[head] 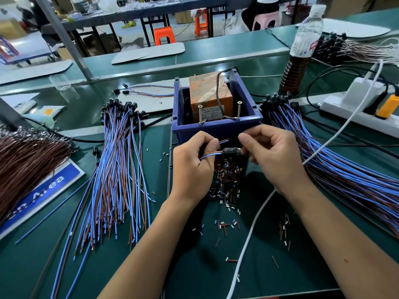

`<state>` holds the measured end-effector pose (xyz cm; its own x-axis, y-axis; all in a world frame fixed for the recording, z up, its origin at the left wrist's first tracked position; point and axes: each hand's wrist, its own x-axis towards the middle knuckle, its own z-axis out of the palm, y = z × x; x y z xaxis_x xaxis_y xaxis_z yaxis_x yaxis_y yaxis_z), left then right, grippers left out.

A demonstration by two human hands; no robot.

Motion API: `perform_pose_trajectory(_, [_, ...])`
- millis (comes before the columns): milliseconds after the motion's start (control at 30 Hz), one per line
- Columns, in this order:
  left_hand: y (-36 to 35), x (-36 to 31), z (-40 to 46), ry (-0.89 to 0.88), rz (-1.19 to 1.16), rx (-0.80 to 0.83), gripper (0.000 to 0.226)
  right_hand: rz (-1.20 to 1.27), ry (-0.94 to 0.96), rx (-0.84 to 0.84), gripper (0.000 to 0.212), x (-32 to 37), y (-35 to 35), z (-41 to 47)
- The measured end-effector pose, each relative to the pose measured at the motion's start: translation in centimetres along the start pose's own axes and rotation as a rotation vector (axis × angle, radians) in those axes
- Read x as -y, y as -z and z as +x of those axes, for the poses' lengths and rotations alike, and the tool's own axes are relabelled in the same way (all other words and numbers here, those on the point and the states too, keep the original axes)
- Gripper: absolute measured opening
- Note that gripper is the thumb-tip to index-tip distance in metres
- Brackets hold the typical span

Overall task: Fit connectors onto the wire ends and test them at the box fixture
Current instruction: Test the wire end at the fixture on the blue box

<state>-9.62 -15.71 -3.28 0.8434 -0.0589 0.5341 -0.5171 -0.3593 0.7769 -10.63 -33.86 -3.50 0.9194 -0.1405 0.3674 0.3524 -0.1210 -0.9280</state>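
Green worktop (194, 266) right under me, with snipped bits of wire sleeve (226, 182) scattered across it in brown, blue and white. My left hand (194, 162) is curled in, pinching a blue-and-brown wire pair (212, 154) between thumb and fingers, and the bare wire ends (224, 140) poke out just above my thumb. My right hand (274, 154) is curled too, fingertips closed on the small black connector (231, 151) at the end of that pair, just in front of the box.

To do this well, I reckon I should keep the left-hand pinch close to the connector so the wire can't buckle, and push straight along the wire rather than at an angle. I can't tell from here whether the connector is fully seated, so I'd feel for that before testing.

To my left lies a fanned wire bundle (116, 169), its black connectors at the far end; a second bundle (336, 160) sweeps off to the right. Straight ahead, touching distance past my fingers, sits the blue box (216, 130) with an orange block (210, 93) inside and two screws (238, 110) standing at its near edge, probably the test contacts. I'd touch one wire end to each screw, not both across one. Further back stand a bottle (302, 46) and a white power strip (356, 104).
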Motion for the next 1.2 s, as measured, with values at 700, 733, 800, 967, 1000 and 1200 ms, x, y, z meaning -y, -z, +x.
perform_pose_trajectory(700, [0.2,-0.2,0.0,-0.042,-0.076,-0.137,0.025,0.294,-0.049,-0.008,0.007,0.6,0.3,0.0])
perform_pose_trajectory(733, [0.4,-0.1,0.1,-0.034,-0.088,-0.148,0.025,0.280,-0.056,-0.009,0.005,0.6,0.5,0.0])
perform_pose_trajectory(800, [0.4,-0.2,0.1,-0.006,-0.110,-0.150,0.026,0.217,-0.069,0.038,0.006,0.6,0.1,-0.2])
perform_pose_trajectory(967, [-0.4,-0.5,-0.2,0.027,-0.160,-0.109,0.027,0.308,-0.053,0.099,0.023,1.2,-2.7,-1.3])
perform_pose_trajectory(1000, [-0.5,-0.6,-0.3,0.035,-0.174,-0.095,0.027,0.337,-0.049,0.093,0.018,1.2,-3.0,-1.4])
perform_pose_trajectory(1200, [-1.1,-1.4,-0.7,0.066,-0.244,-0.036,0.027,0.465,-0.088,-0.014,0.007,1.4,-3.5,-1.5])
